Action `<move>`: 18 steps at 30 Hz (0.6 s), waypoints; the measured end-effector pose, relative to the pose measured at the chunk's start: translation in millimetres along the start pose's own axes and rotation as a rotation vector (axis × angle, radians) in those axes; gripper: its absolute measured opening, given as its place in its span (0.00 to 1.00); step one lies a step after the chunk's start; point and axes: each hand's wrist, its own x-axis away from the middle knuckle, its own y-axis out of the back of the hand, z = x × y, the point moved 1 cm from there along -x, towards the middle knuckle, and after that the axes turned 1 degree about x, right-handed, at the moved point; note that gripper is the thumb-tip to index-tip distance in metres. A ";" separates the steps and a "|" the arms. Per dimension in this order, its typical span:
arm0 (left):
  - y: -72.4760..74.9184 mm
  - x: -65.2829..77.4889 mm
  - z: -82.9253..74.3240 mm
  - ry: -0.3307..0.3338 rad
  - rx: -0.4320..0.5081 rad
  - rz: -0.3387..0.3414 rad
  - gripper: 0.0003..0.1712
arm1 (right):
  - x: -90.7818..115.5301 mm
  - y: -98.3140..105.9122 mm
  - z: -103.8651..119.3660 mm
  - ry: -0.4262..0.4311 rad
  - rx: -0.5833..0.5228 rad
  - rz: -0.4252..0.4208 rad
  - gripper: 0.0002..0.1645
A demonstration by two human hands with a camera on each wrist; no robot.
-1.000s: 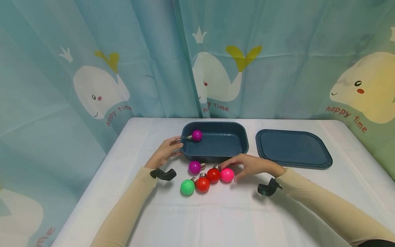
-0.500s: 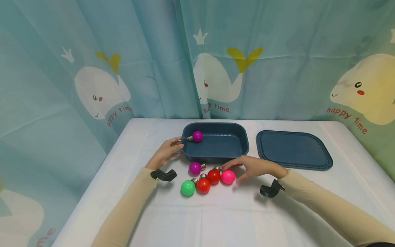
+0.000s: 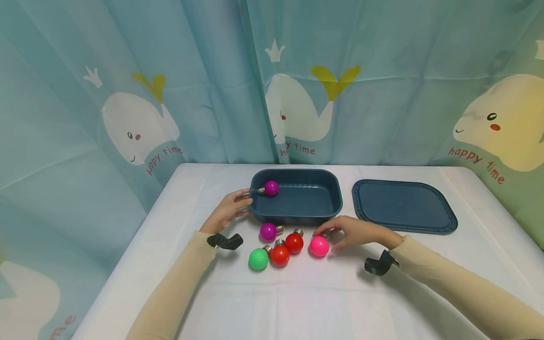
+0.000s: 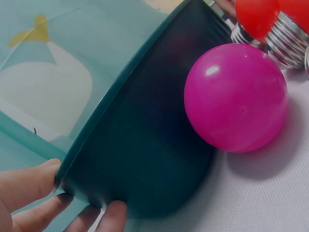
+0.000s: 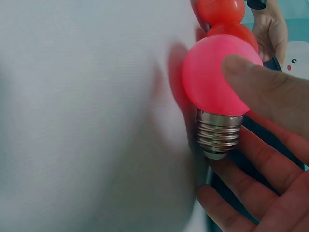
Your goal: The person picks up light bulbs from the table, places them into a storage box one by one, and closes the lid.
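Observation:
My left hand [image 3: 229, 208] touches the left end of a dark blue plastic container [image 3: 297, 218] with its fingertips, as the left wrist view shows at the wall. Inside the container lies a purple light bulb [image 3: 271, 188]. My right hand [image 3: 352, 230] holds a pink light bulb [image 3: 319, 246] between thumb and fingers; in the right wrist view the thumb lies on its globe, near the metal screw base [image 5: 219, 130]. Left of it, on the table, lie a red bulb [image 3: 294, 242], an orange-red bulb [image 3: 279, 255], a green bulb [image 3: 258, 259] and another purple bulb [image 3: 268, 231].
A flat dark blue lid [image 3: 405, 206] lies to the right of the container. The white cloth-covered table [image 3: 297, 302] meets a blue-green curtain [image 3: 221, 118] printed with whales at its back and left.
My right hand has shifted right and slightly nearer, the pink bulb moving with it, away from the red bulb. The left hand and the container have stayed in place.

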 end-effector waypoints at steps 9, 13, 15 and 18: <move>0.2 -1.3 1.5 -0.011 0.009 0.007 0.32 | 1.2 -1.3 -1.4 0.003 -0.037 -0.016 0.29; 0.2 -1.4 2.2 -0.007 0.008 0.001 0.32 | 1.1 -1.9 -2.4 0.004 -0.037 -0.023 0.29; 0.2 -1.9 2.5 -0.008 0.011 0.002 0.32 | 1.0 -2.7 -3.9 0.003 -0.032 -0.032 0.28; 0.3 -2.3 2.7 -0.012 0.014 0.005 0.32 | 1.0 -3.7 -6.8 0.000 -0.025 -0.047 0.27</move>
